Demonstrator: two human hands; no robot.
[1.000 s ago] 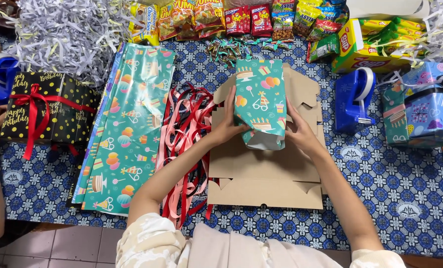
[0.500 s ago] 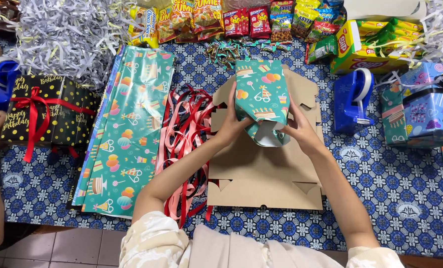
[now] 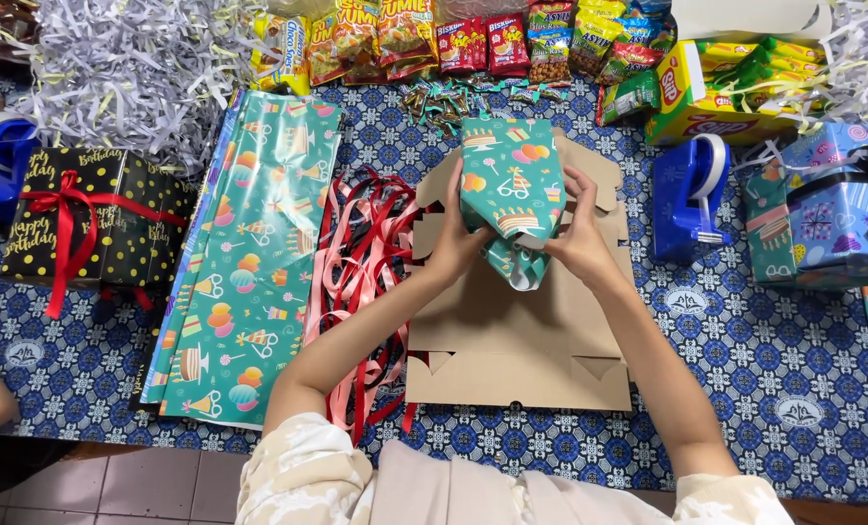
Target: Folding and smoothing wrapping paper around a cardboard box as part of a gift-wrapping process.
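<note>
Being held above flat cardboard box blank (image 3: pixel 521 340) at table (image 3: pixel 745 389) centre: teal-wrapped parcel (image 3: pixel 510 190), contents hidden by paper. Left hand (image 3: pixel 450 243) fingers pressing its left side; right hand (image 3: pixel 578 233) fingers pinching the near folded end. Lying left: red ribbons (image 3: pixel 366 253), teal wrapping sheets (image 3: pixel 249 262).

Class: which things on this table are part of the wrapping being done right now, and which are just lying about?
In use:
left hand
right hand
teal-wrapped parcel
flat cardboard beneath it

Lying about:
wrapping paper sheets
red ribbons
blue tape dispenser
black gift box
snack packets
shredded paper
</note>
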